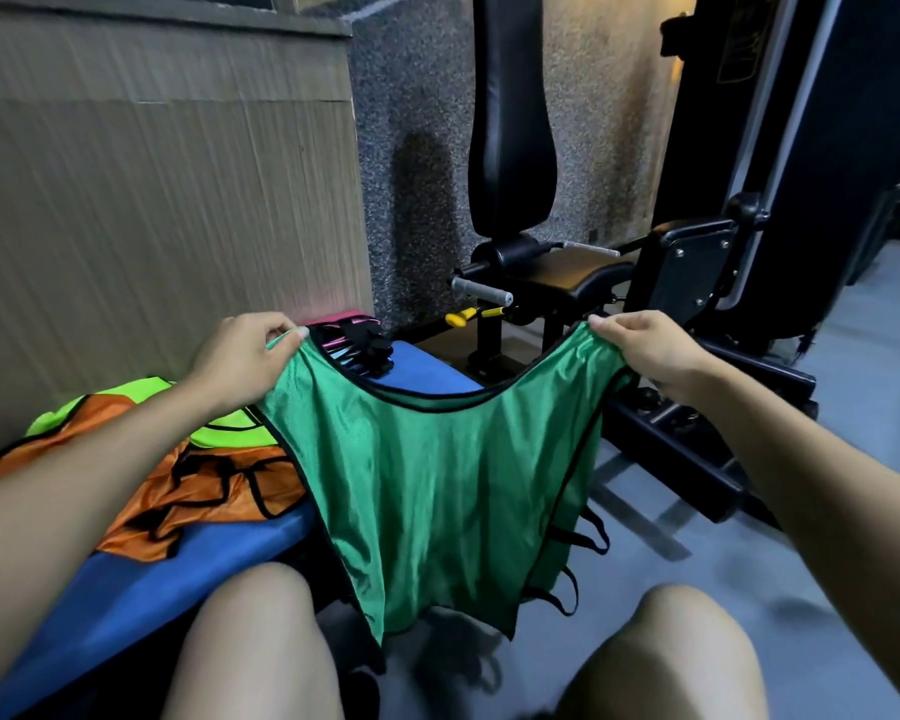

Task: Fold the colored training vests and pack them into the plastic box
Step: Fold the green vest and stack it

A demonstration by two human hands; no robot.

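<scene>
Two hands hold one green vest (437,491) spread in the air above the knees: left hand (240,361) pinches one shoulder strap, right hand (650,350) pinches the other, well apart. Recommendation for the fold: keep both straps level and taut, then bring them together so the black-trimmed edges align. Blue tabletop (126,595) to the left carries an orange vest (188,491) overlapping a yellow-green vest (230,428), both unfolded. Gym machine (520,210) stands beyond on grey floor; speckled wall behind. No plastic box visible.
</scene>
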